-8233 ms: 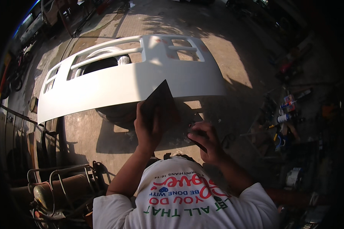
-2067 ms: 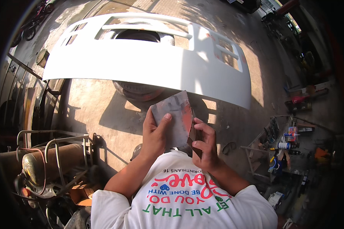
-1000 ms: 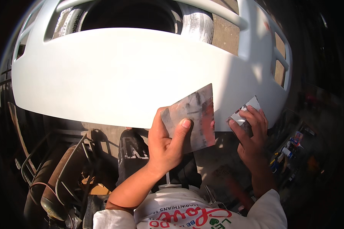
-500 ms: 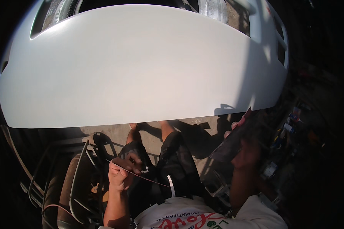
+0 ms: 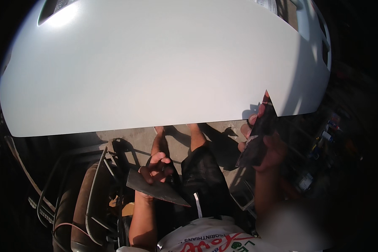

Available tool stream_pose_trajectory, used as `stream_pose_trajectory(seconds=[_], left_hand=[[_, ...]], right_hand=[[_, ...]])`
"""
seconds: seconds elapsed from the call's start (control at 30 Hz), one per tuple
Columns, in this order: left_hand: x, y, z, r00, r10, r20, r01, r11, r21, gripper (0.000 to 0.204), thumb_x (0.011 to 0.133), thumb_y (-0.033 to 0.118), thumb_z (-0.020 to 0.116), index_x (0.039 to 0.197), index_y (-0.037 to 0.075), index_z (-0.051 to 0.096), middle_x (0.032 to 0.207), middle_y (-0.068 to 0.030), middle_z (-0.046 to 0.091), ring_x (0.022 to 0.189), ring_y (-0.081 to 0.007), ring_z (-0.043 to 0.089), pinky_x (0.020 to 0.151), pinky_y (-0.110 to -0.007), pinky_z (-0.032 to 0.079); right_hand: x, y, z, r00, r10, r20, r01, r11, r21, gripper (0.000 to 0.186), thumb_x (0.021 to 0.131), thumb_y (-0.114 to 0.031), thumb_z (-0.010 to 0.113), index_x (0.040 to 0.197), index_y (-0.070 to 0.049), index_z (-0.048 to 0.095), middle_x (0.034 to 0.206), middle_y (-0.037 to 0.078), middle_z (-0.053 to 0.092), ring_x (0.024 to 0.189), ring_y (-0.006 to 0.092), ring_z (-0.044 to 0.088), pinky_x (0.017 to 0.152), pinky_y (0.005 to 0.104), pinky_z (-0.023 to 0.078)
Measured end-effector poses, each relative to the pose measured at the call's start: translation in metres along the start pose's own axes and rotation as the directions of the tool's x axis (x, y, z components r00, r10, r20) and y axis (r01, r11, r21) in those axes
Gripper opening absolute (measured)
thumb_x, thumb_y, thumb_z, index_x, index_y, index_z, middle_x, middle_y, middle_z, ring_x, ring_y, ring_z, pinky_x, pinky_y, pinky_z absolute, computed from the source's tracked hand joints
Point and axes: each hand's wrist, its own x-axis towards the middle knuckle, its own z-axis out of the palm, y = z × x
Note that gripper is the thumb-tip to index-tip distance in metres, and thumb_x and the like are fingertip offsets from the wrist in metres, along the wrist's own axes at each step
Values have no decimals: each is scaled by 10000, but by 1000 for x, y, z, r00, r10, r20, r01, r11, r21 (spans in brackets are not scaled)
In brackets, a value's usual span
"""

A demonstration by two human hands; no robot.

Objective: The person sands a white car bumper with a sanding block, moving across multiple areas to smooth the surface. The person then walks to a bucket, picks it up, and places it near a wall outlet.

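My left hand [image 5: 155, 170] holds a thin dark grey sheet [image 5: 161, 191] low in front of my thighs, the sheet lying tilted across the palm with fingers curled above it. My right hand [image 5: 273, 149], at the lower right of the bumper, grips another dark, pointed sheet [image 5: 257, 136] on edge; fingertips show along its left side. The large white bumper [image 5: 164, 71] fills the upper view, with a bright glare at upper left and a shadow band on its right. The right sheet's tip overlaps the bumper's edge; I cannot tell if they touch.
My legs [image 5: 197, 138] stand on the concrete floor [image 5: 130, 134] below the bumper. Metal cylinders [image 5: 84, 210] in a tubular rack [image 5: 96, 185] sit close at lower left. A jumble of tools and containers [image 5: 325, 136] lies in shade at the right.
The bumper has grown to fill the view. My hands, earlier together, are apart, a sheet in each. Over the last half second, the right one rose and the left sheet turned flatter.
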Motion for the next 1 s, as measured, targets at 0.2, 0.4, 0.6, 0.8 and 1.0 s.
stream_pose_trajectory(seconds=[0.2, 0.4, 0.6, 0.8, 1.0], left_hand=[[8, 20, -5, 999, 48, 22, -49, 998, 49, 173, 940, 270, 679, 867, 126, 739, 1633, -249, 193, 1490, -399, 278, 1097, -533, 467], [48, 52, 15, 973, 230, -9, -218, 933, 285, 72, 880, 336, 764, 896, 270, 741, 1647, -202, 208, 1516, -370, 234, 1177, -548, 340], [51, 66, 5, 984, 178, 24, -179, 960, 214, 128, 950, 302, 683, 867, 207, 705, 1615, -262, 250, 1501, -458, 219, 1196, -625, 240], [53, 63, -1, 979, 182, 91, -196, 966, 170, 151, 928, 296, 710, 894, 149, 723, 1610, -280, 246, 1499, -490, 190, 1193, -634, 228], [54, 63, -2, 982, 170, 85, -182, 969, 168, 198, 898, 298, 747, 877, 104, 713, 1601, -299, 252, 1497, -500, 187, 1191, -626, 234]], right_hand=[[14, 39, 42, 978, -207, -41, 99, 622, -777, 571, 789, -1, 676, 1343, 14, 540, 1308, 158, 563, 1132, 287, 600, 932, 439, 539], [47, 88, 90, 874, 56, 483, 351, -760, -547, 423, 826, -139, 638, 1232, -17, 639, 1252, 121, 583, 1117, 299, 569, 953, 471, 449], [74, 111, 109, 906, 117, 408, 304, -850, -431, 456, 857, -137, 572, 1302, -39, 594, 1291, 100, 561, 1186, 266, 538, 1022, 447, 387], [93, 113, 104, 905, 46, 423, 271, -828, -491, 521, 784, -102, 666, 1294, -26, 592, 1278, 101, 578, 1173, 270, 554, 973, 420, 416], [84, 116, 95, 908, 138, 395, 325, -829, -456, 467, 772, -81, 660, 1234, -22, 629, 1233, 92, 607, 1138, 252, 577, 903, 390, 444]])
